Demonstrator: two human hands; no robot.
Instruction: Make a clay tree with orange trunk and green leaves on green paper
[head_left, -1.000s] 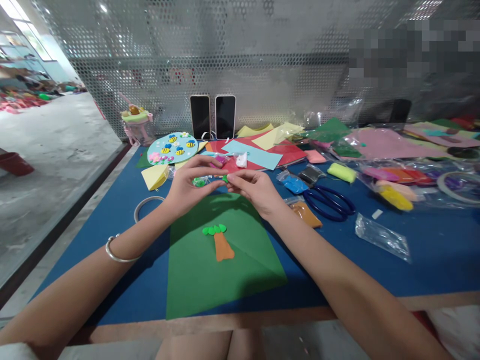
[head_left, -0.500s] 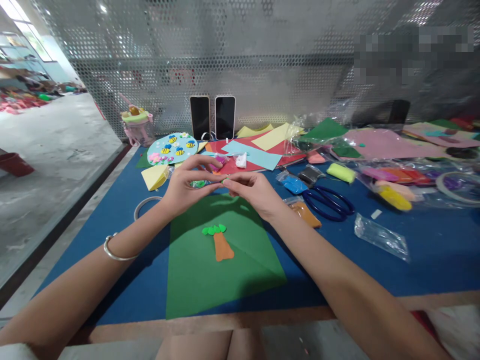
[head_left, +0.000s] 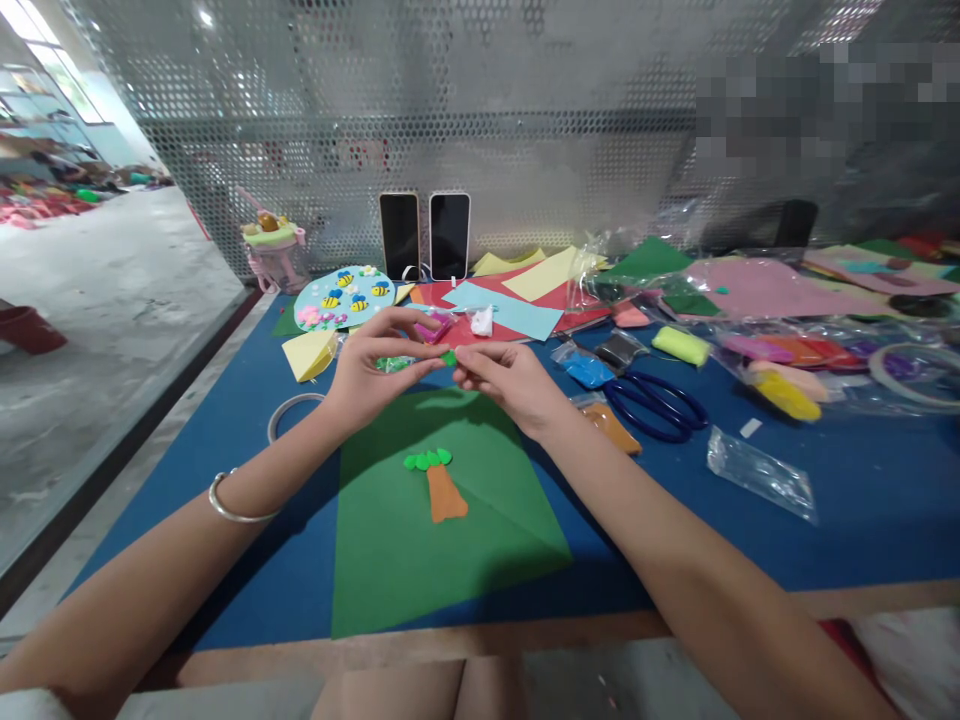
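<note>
Between the fingertips of both hands is a small piece of bright green modelling clay [head_left: 449,357]. My left hand [head_left: 379,365] pinches it from the left with thumb and forefinger, the other fingers raised. From the right, my right hand [head_left: 504,382] pinches its other side, fingers curled. Below them lies a green sheet [head_left: 450,575] bearing a tree: a brown clay trunk [head_left: 445,493] topped by a short row of bright green clay leaves [head_left: 428,460]. A bag of green clay [head_left: 394,364] is partly hidden behind my left hand.
Right of the sheet lie blue-handled scissors [head_left: 656,407], a brown clay pack [head_left: 615,428] and a clear plastic wrapper [head_left: 761,475]. Two phones [head_left: 450,237] lean at the back near a bee picture [head_left: 345,298]. A tape roll [head_left: 289,410] lies by my left forearm.
The right fingertips have shifted slightly right, and more of the green clay shows between the hands. The tree on the sheet is unchanged.
</note>
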